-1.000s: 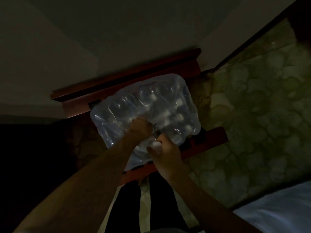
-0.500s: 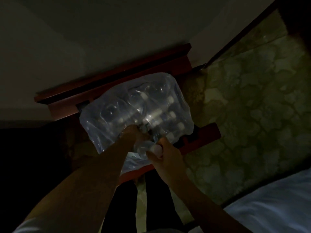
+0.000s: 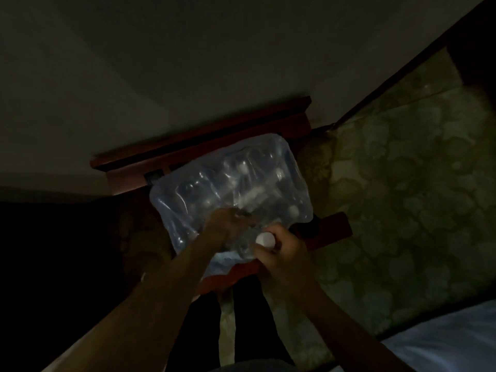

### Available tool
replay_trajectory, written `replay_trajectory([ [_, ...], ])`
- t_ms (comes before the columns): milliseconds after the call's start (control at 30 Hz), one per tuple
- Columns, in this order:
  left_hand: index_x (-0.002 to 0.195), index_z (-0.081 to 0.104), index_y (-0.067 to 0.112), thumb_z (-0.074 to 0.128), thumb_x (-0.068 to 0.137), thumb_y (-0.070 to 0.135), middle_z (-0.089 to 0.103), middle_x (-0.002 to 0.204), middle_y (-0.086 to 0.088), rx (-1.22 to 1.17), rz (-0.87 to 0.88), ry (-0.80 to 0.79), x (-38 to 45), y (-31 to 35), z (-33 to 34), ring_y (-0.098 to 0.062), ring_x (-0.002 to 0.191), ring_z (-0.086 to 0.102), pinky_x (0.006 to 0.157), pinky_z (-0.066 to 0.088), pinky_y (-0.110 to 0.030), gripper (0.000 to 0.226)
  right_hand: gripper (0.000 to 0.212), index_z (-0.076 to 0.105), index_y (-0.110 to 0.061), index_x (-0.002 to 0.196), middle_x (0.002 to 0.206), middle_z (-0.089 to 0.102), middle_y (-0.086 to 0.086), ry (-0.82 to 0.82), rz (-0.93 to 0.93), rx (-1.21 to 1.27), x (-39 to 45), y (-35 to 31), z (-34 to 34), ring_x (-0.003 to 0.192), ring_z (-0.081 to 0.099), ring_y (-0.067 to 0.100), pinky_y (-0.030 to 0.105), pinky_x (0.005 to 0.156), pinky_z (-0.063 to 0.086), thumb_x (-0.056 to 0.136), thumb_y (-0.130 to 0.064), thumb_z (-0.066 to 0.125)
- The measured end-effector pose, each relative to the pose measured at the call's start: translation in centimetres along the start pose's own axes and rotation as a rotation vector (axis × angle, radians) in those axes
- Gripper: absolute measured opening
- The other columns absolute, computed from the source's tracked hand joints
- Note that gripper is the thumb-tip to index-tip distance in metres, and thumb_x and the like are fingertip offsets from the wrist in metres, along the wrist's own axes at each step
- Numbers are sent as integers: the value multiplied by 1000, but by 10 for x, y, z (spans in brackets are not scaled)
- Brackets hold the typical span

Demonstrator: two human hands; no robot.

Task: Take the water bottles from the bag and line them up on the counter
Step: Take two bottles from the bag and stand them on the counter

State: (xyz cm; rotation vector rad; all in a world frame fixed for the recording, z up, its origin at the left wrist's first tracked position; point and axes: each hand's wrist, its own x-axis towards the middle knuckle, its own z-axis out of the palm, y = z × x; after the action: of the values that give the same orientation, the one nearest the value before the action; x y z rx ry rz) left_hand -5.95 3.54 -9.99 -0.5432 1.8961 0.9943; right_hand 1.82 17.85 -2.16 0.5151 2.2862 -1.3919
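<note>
A clear plastic bag (image 3: 214, 183) full of several water bottles with white caps lies on a reddish wooden counter (image 3: 332, 224) in dim light. My left hand (image 3: 222, 226) grips the torn plastic at the bag's near edge. Just to its right, my right hand (image 3: 281, 253) is wrapped around the neck of one bottle (image 3: 265, 239), whose white cap sticks up above my fingers. That bottle's body is hidden by my hand and the crumpled plastic.
A raised wooden back ledge (image 3: 201, 146) runs behind the bag against a plain wall. Patterned green carpet (image 3: 402, 197) covers the floor to the right. A white sheet (image 3: 442, 339) shows at the lower right corner. The left side is too dark to read.
My right hand with the capped bottle has drawn slightly back toward me, away from the bag. My left hand keeps its grip on the plastic. The view has shifted a little.
</note>
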Motion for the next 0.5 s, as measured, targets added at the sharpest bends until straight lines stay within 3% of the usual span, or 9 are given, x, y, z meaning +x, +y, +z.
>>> replay_trajectory([
  [100,116,71,11,69,87,47,72,114,-9,-59,-35,-21,-14,10,-7,-23,103,67,85,53,-30,46,20,61,-13,90,81,68,0,-90,-14,-17,0,-3,-10,76,65,13,31,67,55,81,-25,75],
  [200,116,68,14,57,89,62,71,100,-8,-18,-2,58,-31,30,-19,-18,84,66,69,48,-26,57,22,61,-20,95,90,68,-9,-112,54,19,1,0,-14,85,65,4,27,72,56,81,-28,75],
  [333,124,64,6,56,84,69,70,112,-13,-46,-14,69,-67,38,-54,-24,93,71,88,56,-39,75,15,61,-29,89,89,67,-9,57,126,116,-3,6,-26,84,65,8,22,64,50,82,-28,75],
  [400,106,72,8,62,81,67,74,97,-14,-96,11,50,-95,33,-76,-20,81,73,76,58,-32,65,14,62,-29,90,89,67,-11,109,130,99,-1,2,-33,83,64,7,24,64,51,82,-31,73],
  [467,80,78,15,63,78,66,69,65,-5,-100,39,22,-130,30,-93,-12,59,67,60,53,-25,53,14,63,-25,91,87,67,-9,104,93,110,1,-6,-37,81,65,7,27,65,53,82,-31,72],
  [500,84,78,15,63,72,68,67,63,-4,-128,61,13,-143,27,-100,-13,58,65,60,52,-25,56,14,63,-24,89,86,68,-9,95,65,124,1,-12,-38,80,65,7,27,64,54,82,-31,72],
])
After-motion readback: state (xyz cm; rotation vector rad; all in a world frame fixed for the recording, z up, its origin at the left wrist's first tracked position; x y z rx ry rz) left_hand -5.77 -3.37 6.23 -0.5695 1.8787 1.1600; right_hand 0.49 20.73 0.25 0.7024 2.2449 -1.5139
